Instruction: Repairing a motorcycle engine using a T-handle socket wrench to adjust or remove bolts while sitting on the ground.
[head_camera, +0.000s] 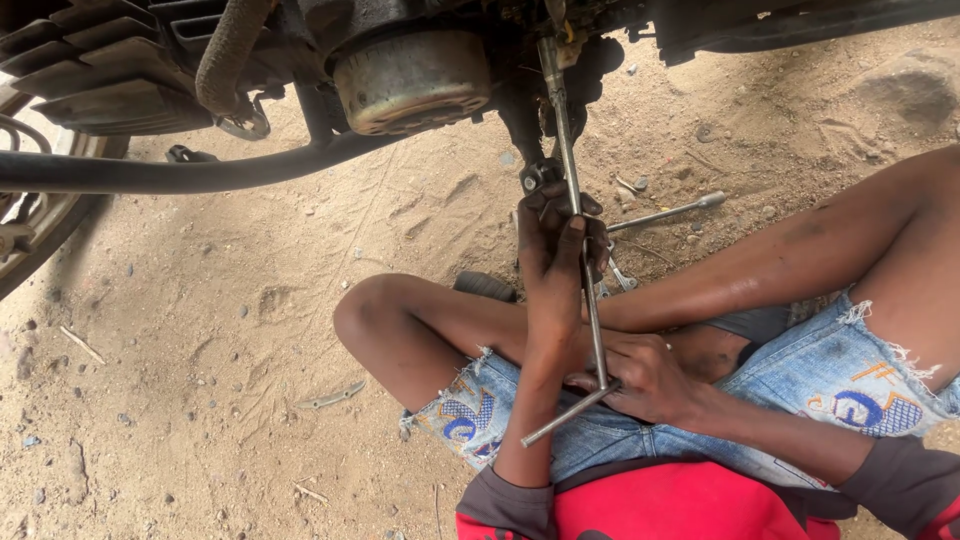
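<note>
Your left hand is wrapped tight around the long metal wrench, partway up its rod. Your right hand grips the low end, where the cross bar sticks out over your shorts. The wrench runs up from your lap to the motorbike engine above. Another wrench lies on the sandy ground near your left hand.

Engine and exhaust pipe crowd above; open dirt ground lies left.
</note>
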